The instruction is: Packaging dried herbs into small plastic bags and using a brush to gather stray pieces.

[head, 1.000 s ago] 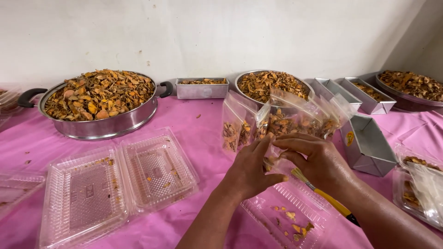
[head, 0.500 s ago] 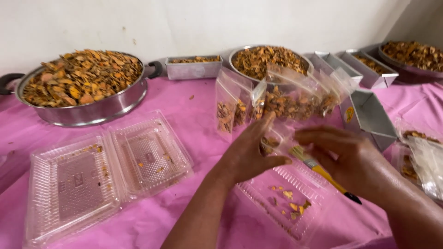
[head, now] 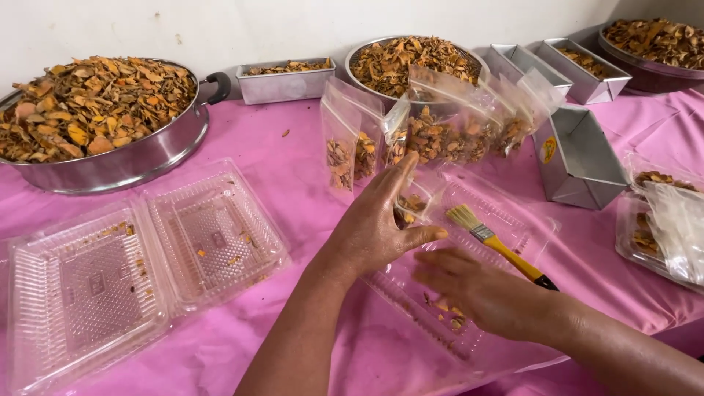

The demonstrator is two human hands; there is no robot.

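Right hand [head: 484, 293] lay flat, fingers together, on the open clear tray [head: 469, 323] at the table's near edge; I saw my left hand [head: 381, 224] pinching a small bag [head: 412, 205]. Farther back, bags [head: 440, 132] leaned; a nudge could topple them.

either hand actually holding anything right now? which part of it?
Left hand pinches a small clear bag of dried pieces near its lower edge, thumb underneath. Right hand rests on the open clear clamshell tray; whether it grips anything cannot be told. The brush lies free.
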